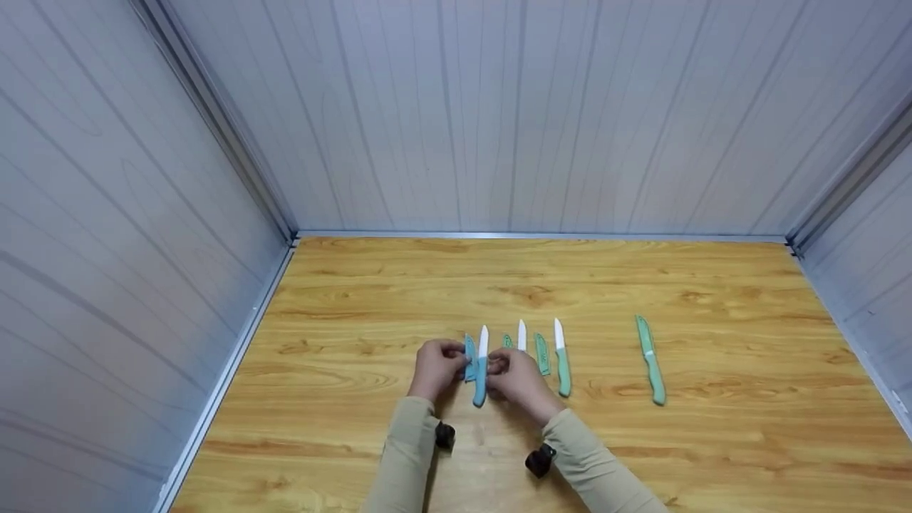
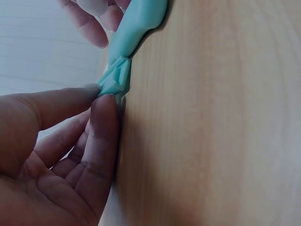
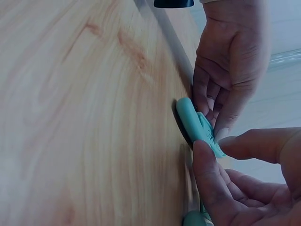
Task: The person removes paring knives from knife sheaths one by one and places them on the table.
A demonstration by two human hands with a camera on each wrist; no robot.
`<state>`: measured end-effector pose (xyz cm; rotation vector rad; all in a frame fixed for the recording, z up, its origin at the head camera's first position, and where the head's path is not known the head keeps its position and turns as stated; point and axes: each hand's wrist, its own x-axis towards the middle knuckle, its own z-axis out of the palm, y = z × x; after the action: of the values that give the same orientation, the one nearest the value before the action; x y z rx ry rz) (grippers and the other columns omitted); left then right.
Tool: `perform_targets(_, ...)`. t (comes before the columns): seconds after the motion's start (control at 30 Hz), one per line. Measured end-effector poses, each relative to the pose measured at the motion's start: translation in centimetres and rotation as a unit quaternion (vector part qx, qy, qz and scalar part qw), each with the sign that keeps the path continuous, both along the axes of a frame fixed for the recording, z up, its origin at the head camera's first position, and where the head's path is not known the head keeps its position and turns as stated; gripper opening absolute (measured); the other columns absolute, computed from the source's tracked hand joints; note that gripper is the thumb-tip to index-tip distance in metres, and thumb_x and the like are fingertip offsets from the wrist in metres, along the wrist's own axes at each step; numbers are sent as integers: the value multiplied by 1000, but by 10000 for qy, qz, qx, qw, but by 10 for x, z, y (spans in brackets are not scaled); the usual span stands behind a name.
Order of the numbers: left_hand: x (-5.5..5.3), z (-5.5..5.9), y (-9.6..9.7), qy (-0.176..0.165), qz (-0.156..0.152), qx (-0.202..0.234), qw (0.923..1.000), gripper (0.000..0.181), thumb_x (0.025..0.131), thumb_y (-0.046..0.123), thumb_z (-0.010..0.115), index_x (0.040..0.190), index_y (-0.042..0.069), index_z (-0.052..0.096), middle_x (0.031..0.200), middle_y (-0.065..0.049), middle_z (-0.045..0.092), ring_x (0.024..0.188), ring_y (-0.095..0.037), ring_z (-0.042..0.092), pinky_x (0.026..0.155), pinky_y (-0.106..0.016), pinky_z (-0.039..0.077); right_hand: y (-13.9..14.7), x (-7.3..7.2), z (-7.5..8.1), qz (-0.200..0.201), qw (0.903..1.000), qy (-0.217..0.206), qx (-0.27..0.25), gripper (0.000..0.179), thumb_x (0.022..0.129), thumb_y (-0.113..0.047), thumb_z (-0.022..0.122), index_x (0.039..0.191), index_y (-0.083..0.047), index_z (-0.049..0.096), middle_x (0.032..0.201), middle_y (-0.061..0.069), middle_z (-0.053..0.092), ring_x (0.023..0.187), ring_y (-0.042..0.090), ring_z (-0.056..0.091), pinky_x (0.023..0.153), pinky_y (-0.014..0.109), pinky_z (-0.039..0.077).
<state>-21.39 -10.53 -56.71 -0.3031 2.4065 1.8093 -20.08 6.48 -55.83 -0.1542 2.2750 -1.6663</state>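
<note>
In the head view, my left hand (image 1: pixel 437 367) pinches a blue knife sheath (image 1: pixel 469 356) between thumb and finger, low over the table. Just right of the sheath lies a blue-handled knife (image 1: pixel 480 381), its white blade pointing away from me. My right hand (image 1: pixel 524 383) has thumb and forefinger at this knife, near where handle meets blade. The left wrist view shows the sheath's open end (image 2: pixel 115 80) at the left fingertips, close against the knife handle (image 2: pixel 141 23). In the right wrist view, the right thumb (image 3: pixel 204 153) overlaps the handle (image 3: pixel 188 117).
Behind my right hand are a white blade (image 1: pixel 522 333) and a green sheath (image 1: pixel 507 342), both partly hidden. Farther right lie another green sheath (image 1: pixel 543 354), a green-handled knife (image 1: pixel 563 370) and a sheathed green knife (image 1: pixel 651 363). Panel walls (image 1: pixel 484 128) enclose the wooden table (image 1: pixel 342 306).
</note>
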Motion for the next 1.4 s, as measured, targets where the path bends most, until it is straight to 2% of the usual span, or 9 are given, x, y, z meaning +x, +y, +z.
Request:
perform_targets(0.17, 1, 0, 1, -2, 19, 4, 10000, 16, 84, -5, 66, 99, -4, 69, 82, -9, 64, 69, -19, 62, 60, -30, 54, 3, 1, -1, -20, 9998, -126, -165, 39, 81, 6, 66, 118, 11, 54, 94, 19, 61, 73, 25, 64, 65, 38, 56)
perform_targets(0.4, 0, -2, 1, 173, 78, -439, 9989, 15, 80, -6, 66, 94, -4, 70, 76, -6, 62, 64, -13, 56, 55, -25, 49, 8, 2, 2, 171, 9998, 60, -98, 37, 82, 4, 65, 117, 12, 56, 96, 20, 63, 77, 23, 64, 64, 33, 55)
perform_targets(0.73, 4, 1, 0, 63, 68, -240, 9997, 15, 80, -5, 66, 95, -4, 68, 78, -8, 62, 64, -15, 57, 55, -27, 51, 17, 4, 7, 523, 9985, 155, -70, 44, 83, 1, 65, 124, 11, 52, 104, 20, 63, 94, 25, 61, 78, 32, 52)
perform_targets(0.97, 10, 4, -1, 116, 95, -334, 9993, 15, 80, -2, 68, 95, -3, 68, 79, -8, 62, 62, -15, 55, 49, -26, 48, 21, 10, 7, 604, 9974, -69, -391, 47, 86, -1, 66, 128, 12, 48, 112, 24, 60, 100, 30, 61, 75, 36, 55)
perform_targets(1.1, 14, 6, -1, 251, 77, -381, 9989, 15, 82, -1, 69, 96, -4, 68, 81, -8, 62, 67, -17, 57, 54, -27, 50, 24, 14, 8, 623, 9970, -219, -393, 48, 87, -2, 66, 129, 11, 47, 115, 23, 59, 100, 28, 61, 75, 35, 55)
perform_targets(1.3, 23, 11, 1, 610, -71, -489, 9969, 17, 83, 1, 70, 100, -4, 68, 83, -7, 63, 75, -19, 59, 67, -31, 53, 27, 17, 8, 687, 9960, -107, -562, 48, 86, 0, 65, 128, 14, 47, 115, 26, 57, 100, 31, 61, 74, 35, 56)
perform_targets(1.4, 27, 14, 4, 665, -144, -498, 9964, 21, 84, 4, 71, 103, -4, 68, 87, -7, 64, 80, -19, 59, 72, -33, 52, 30, 18, 9, 705, 9956, 1, -613, 48, 85, 0, 66, 127, 14, 47, 115, 27, 57, 103, 34, 60, 74, 34, 55)
